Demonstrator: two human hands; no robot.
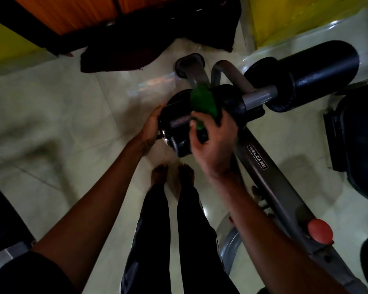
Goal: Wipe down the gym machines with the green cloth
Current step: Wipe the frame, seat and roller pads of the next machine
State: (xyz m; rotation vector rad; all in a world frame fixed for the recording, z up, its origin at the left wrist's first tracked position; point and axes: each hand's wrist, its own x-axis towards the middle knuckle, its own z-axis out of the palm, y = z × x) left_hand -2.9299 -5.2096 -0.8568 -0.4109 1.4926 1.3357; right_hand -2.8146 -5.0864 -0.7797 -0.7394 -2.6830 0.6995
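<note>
View: looking straight down from head height at two bare forearms, dark trouser legs and bare feet on a pale tiled floor; the light is dim.

Machine: a grey metal frame bar marked WELCARE runs from lower right up to the centre, where a cross tube carries two black cylinder pads.

Near roller pad: the pad on the left end of the cross tube, lying sideways between the two hands.

Far roller pad: larger in view, on the right end of the tube, well apart from both hands.

Green cloth: bunched up, draped over the inner end of the near roller pad, where the pad meets the frame.

Right hand: back of the hand faces up; fingers curled together over the cloth, thumb pinching its lower edge, holding it against the pad.

Left hand: palm cupped against the outer end of the near roller pad, thumb curved over its rim; the other fingers are hidden behind the pad, so I cannot tell how they lie.

Red knob: on the frame bar at lower right, beside the right forearm.

Floor beyond: a dark cloth lies crumpled near an orange panel.
</note>
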